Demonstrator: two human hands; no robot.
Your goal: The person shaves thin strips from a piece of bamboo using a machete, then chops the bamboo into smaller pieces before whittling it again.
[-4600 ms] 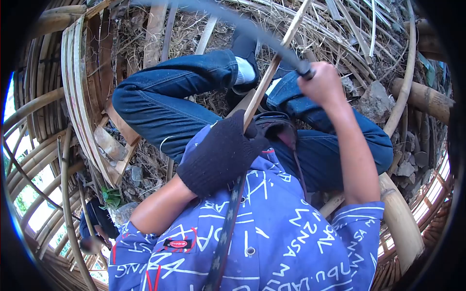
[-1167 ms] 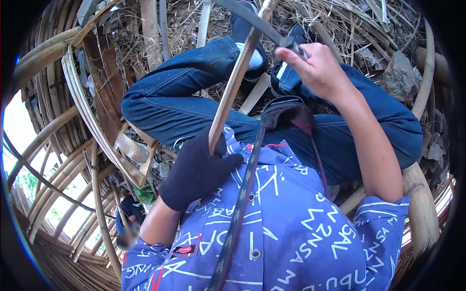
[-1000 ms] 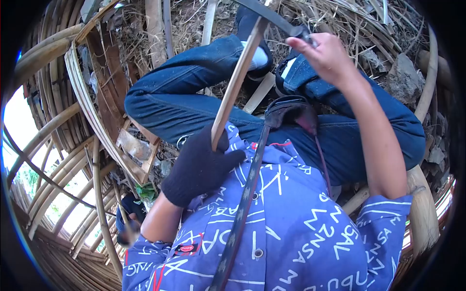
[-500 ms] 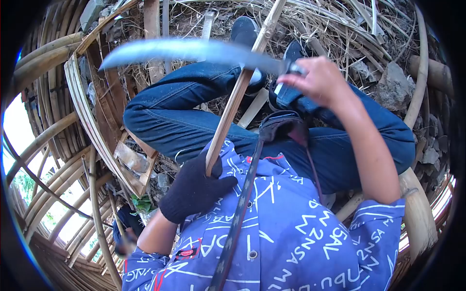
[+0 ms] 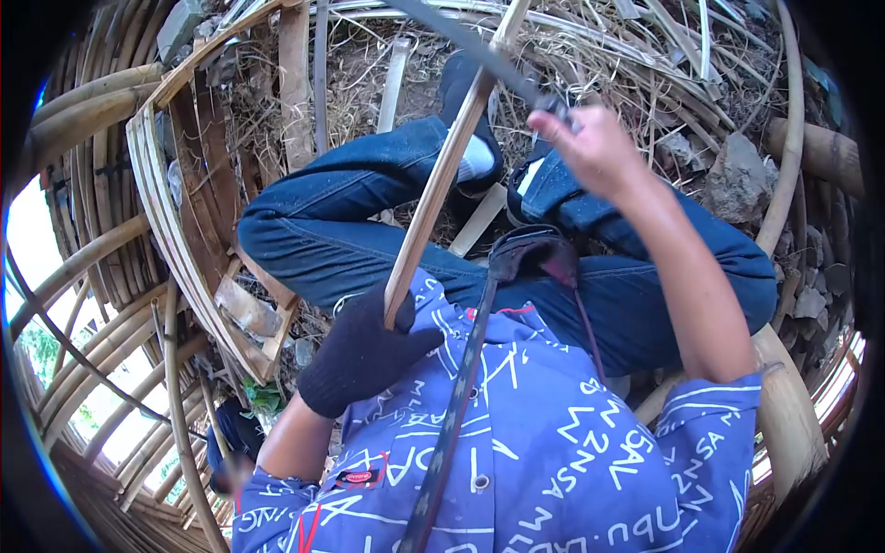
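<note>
In a dark knitted glove, my left hand [image 5: 369, 350] is closed round the lower end of a long split bamboo strip [image 5: 435, 203]. The strip slants up and away over my crossed legs [image 5: 341, 221]. My bare right hand [image 5: 597, 152] grips the handle of a machete [image 5: 461, 39], thumb laid along it. Its blade crosses the strip near the upper part and points up and left, the tip cut off by the frame's top edge. A dark strap [image 5: 461, 396] runs down my shirt to a dark pouch-like piece [image 5: 535, 251] at my lap.
Bent bamboo strips [image 5: 171, 221] and stacked poles stand on the left. Shavings [image 5: 599, 46] cover the ground ahead, with a grey rock [image 5: 737, 175] to the right. A thick bamboo pole [image 5: 788, 405] lies beside my right elbow. Another person [image 5: 241, 433] is partly visible at lower left.
The machete blade has swung from pointing left to pointing up and left, leaving the frame at the top. My right hand shifted slightly; the left hand keeps its hold on the strip.
</note>
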